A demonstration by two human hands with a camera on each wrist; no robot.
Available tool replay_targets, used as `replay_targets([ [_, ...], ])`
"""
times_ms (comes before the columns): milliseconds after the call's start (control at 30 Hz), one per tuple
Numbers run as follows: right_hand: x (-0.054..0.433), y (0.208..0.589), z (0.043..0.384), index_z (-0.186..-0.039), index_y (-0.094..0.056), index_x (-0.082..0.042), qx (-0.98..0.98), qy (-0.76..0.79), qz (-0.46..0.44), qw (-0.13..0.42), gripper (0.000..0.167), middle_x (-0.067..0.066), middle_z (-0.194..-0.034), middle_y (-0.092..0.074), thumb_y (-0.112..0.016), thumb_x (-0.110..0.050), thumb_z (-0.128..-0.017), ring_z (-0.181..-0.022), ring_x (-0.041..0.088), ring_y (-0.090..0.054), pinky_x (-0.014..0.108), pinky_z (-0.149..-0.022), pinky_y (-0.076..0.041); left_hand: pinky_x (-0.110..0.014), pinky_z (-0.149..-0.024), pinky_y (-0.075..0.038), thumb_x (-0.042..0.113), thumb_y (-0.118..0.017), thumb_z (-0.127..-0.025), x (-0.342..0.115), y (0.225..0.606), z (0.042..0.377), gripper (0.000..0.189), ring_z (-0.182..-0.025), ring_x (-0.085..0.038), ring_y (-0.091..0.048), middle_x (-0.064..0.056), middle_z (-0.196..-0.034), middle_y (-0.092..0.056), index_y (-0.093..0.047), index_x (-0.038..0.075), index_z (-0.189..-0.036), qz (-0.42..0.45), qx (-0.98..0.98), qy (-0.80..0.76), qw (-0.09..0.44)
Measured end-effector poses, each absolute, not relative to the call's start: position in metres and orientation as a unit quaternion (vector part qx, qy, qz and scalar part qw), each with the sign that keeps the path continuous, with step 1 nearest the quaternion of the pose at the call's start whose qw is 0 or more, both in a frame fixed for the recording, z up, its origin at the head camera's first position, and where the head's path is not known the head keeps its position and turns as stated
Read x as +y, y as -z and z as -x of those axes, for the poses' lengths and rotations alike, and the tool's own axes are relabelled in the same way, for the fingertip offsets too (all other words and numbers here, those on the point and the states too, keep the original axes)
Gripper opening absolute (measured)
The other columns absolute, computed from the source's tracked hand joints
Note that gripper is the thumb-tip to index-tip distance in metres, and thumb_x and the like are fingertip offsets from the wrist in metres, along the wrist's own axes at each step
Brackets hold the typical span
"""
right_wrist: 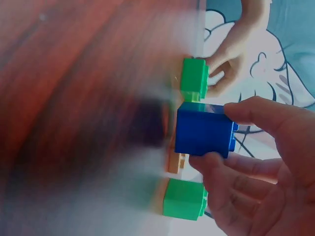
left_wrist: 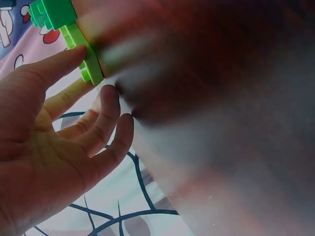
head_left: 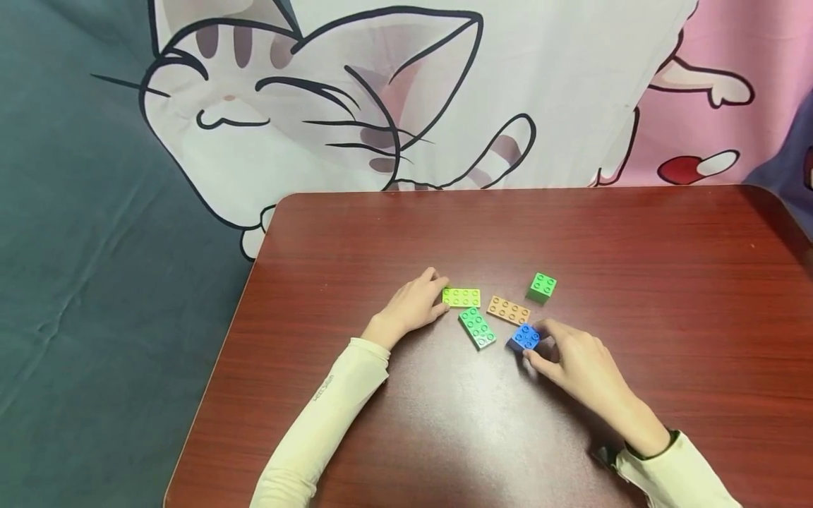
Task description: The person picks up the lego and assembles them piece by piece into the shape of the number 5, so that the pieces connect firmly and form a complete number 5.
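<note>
My left hand (head_left: 411,303) is at the left end of a lime-green flat brick (head_left: 461,297). It pinches that end between thumb and index finger, and the other fingers (left_wrist: 109,101) bend toward the tabletop. My right hand (head_left: 584,363) grips a square blue brick (head_left: 526,337) by two opposite sides, with its studs up. In the right wrist view the thumb and a fingertip lie on the blue brick's (right_wrist: 203,129) side walls. A longer green brick (head_left: 476,328) lies at an angle between the hands. A tan flat brick (head_left: 508,310) lies just behind the blue one.
A square green brick (head_left: 542,287) stands behind the tan one, to the right. All lie on a dark red-brown wooden table (head_left: 686,282). Beyond the far edge hangs a curtain (head_left: 546,63) with a cartoon cat.
</note>
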State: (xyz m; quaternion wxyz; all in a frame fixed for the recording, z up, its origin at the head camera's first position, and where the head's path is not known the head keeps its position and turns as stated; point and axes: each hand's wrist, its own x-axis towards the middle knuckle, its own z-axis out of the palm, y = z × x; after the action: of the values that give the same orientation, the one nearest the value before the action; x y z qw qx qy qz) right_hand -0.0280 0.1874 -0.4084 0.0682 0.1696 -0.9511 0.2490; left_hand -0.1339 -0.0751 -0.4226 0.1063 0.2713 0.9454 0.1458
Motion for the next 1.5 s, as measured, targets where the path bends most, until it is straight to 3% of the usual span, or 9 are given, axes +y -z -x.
replay_targets([
  [133,0.19,0.406,0.034,-0.101,-0.063,-0.006,-0.938,-0.279,-0.18,0.102,0.031,-0.005,-0.064,-0.056,-0.075,-0.017,-0.074,-0.05,0.002,-0.044,0.027,-0.046,-0.038,-0.035,-0.072,-0.049,0.026,-0.064,-0.089,-0.076,0.422,0.134,0.041,-0.087,-0.021,-0.058,-0.007,-0.113,-0.049,-0.055,0.01,-0.125,-0.268,0.946,-0.151,0.104],
  [367,0.183,0.403,0.053,-0.115,-0.059,-0.002,-0.917,-0.328,-0.193,0.121,0.04,0.01,-0.092,-0.067,-0.072,-0.011,-0.078,-0.053,0.002,-0.052,0.026,-0.049,-0.043,-0.035,-0.071,-0.049,0.027,-0.065,-0.088,-0.074,0.422,0.132,0.038,-0.087,-0.021,-0.059,-0.004,-0.112,-0.051,-0.06,0.012,-0.123,-0.26,0.949,-0.148,0.095],
  [667,0.16,0.401,0.08,-0.109,-0.056,0.0,-0.906,-0.347,-0.189,0.151,0.04,0.015,-0.094,-0.068,-0.075,-0.012,-0.076,-0.052,0.008,-0.053,0.029,-0.05,-0.043,-0.031,-0.066,-0.047,0.027,-0.068,-0.086,-0.074,0.417,0.136,0.036,-0.085,-0.016,-0.055,0.0,-0.106,-0.053,-0.065,0.015,-0.12,-0.245,0.949,-0.161,0.111],
  [833,0.151,0.399,0.091,-0.105,-0.056,-0.001,-0.908,-0.346,-0.189,0.144,0.036,0.015,-0.093,-0.068,-0.075,-0.012,-0.076,-0.052,0.01,-0.054,0.034,-0.055,-0.043,-0.03,-0.064,-0.045,0.028,-0.07,-0.085,-0.074,0.418,0.137,0.036,-0.08,-0.014,-0.053,0.002,-0.102,-0.053,-0.066,0.017,-0.119,-0.235,0.949,-0.176,0.118],
  [1100,0.145,0.398,0.102,-0.11,-0.057,-0.003,-0.919,-0.337,-0.187,0.088,0.034,0.012,-0.098,-0.067,-0.071,-0.012,-0.08,-0.055,0.011,-0.055,0.035,-0.057,-0.043,-0.03,-0.063,-0.046,0.026,-0.071,-0.084,-0.074,0.416,0.137,0.035,-0.078,-0.016,-0.054,0.001,-0.1,-0.054,-0.067,0.015,-0.117,-0.237,0.95,-0.174,0.107],
  [1367,0.139,0.398,0.11,-0.107,-0.06,-0.007,-0.922,-0.325,-0.201,0.07,0.03,0.0,-0.068,-0.062,-0.069,-0.014,-0.08,-0.05,0.006,-0.05,0.03,-0.05,-0.041,-0.035,-0.066,-0.049,0.026,-0.071,-0.084,-0.069,0.411,0.133,0.035,-0.085,-0.02,-0.059,-0.001,-0.102,-0.055,-0.067,0.016,-0.117,-0.224,0.956,-0.156,0.105],
  [1500,0.137,0.4,0.111,-0.108,-0.062,-0.006,-0.92,-0.325,-0.214,0.05,0.03,-0.003,-0.063,-0.058,-0.071,-0.013,-0.08,-0.05,0.006,-0.049,0.027,-0.048,-0.04,-0.036,-0.071,-0.049,0.024,-0.072,-0.082,-0.066,0.41,0.129,0.035,-0.093,-0.02,-0.059,-0.001,-0.104,-0.061,-0.067,0.017,-0.116,-0.212,0.958,-0.164,0.105],
])
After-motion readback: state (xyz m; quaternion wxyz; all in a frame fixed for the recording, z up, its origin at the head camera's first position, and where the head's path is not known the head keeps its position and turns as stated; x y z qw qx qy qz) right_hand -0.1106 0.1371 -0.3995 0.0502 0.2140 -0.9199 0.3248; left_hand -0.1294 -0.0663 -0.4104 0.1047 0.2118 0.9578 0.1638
